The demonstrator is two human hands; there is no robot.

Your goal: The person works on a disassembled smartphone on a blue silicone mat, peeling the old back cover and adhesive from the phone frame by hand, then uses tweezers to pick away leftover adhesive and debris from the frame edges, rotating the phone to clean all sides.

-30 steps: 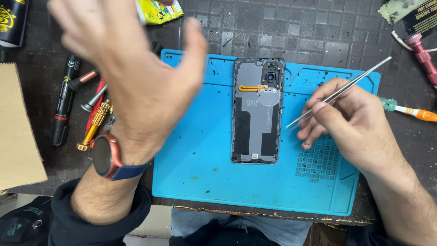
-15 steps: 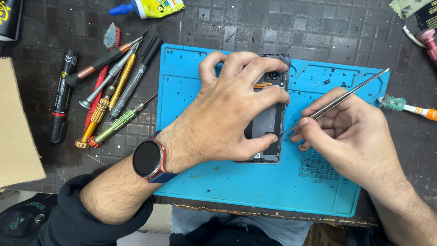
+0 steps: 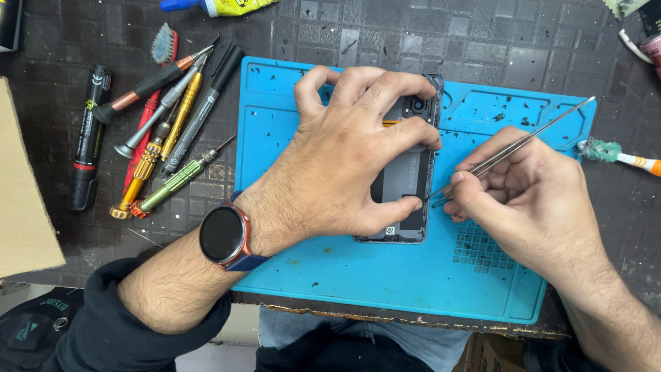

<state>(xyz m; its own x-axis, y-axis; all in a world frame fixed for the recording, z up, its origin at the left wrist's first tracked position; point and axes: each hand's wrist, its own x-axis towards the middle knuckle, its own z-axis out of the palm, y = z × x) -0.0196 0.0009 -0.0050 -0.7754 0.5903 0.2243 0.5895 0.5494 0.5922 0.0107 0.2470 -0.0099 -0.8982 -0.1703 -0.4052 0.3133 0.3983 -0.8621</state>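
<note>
1. Nearest the camera, a dark sleeve covers the left forearm, and a round black-faced wristwatch with a reddish rim and blue strap sits on the left wrist.
2. The left hand lies palm down over an opened dark grey smartphone with its back cover off; thumb at the phone's lower edge, fingers curled over its top near the camera lens, so the hand clamps the phone against the mat.
3. The phone rests upright on a flat bright blue rubber work mat, roughly at the mat's middle.
4. The right hand rests on the mat just beside the phone's right edge, fingers pinched shut on long thin silver metal tweezers. Their tips meet the phone's right side beside the left thumb; the far end slants up to the right.
5. The two hands are close together, nearly touching at the phone's edge.
6. Left of the mat, on the dark tiled tabletop, lies a cluster of screwdrivers with yellow, green, grey and black handles, with a black marker pen further left.
7. Right of the mat lies a small brush with green bristles and an orange-and-white handle.
8. Farthest off, at the top edge, lies a yellow glue tube with a blue cap.
</note>
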